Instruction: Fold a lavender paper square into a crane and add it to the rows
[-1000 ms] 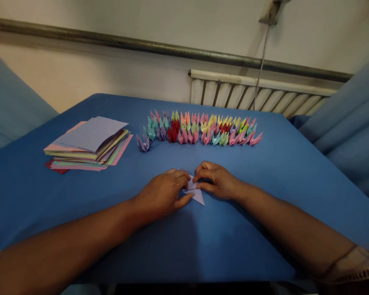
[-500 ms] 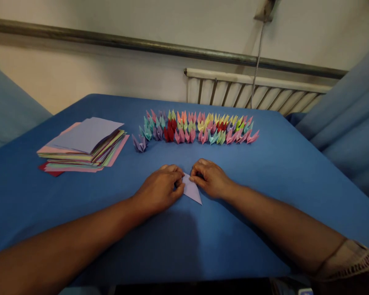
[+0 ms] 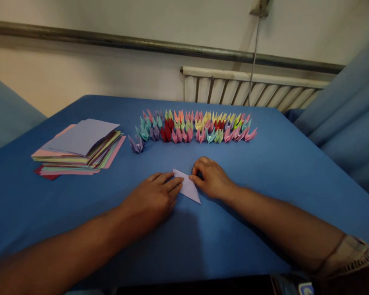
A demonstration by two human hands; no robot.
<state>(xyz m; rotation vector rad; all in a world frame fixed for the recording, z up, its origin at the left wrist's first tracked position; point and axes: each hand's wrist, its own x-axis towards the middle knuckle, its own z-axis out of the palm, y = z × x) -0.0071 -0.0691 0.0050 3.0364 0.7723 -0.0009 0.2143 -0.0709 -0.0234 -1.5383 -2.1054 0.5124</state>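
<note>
My left hand (image 3: pixel 150 198) lies flat on the blue table (image 3: pixel 279 164), its fingers (image 3: pixel 172 183) stretched out and slack, gripping nothing; their tips touch the left edge of a folded lilac paper (image 3: pixel 188 187). The paper lies on the table between my two hands, a narrow pointed shape with one tip toward the far side and the other toward me. My right hand (image 3: pixel 213 179) rests just beside it on the right, fingers (image 3: pixel 196 174) curled, the tips pressing down on the paper's right edge rather than lifting it.

Beyond the hands, toward the far side of the table, small folded paper pieces (image 3: pixel 192 127) stand in tight rows of teal, purple, red, pink, yellow and green, with one purple piece (image 3: pixel 136 145) set a little apart at the left end. Well apart on the left, a loose stack of coloured paper sheets (image 3: pixel 80 149) sits with a lilac sheet on top. A radiator (image 3: pixel 252 88) lines the wall behind the table.
</note>
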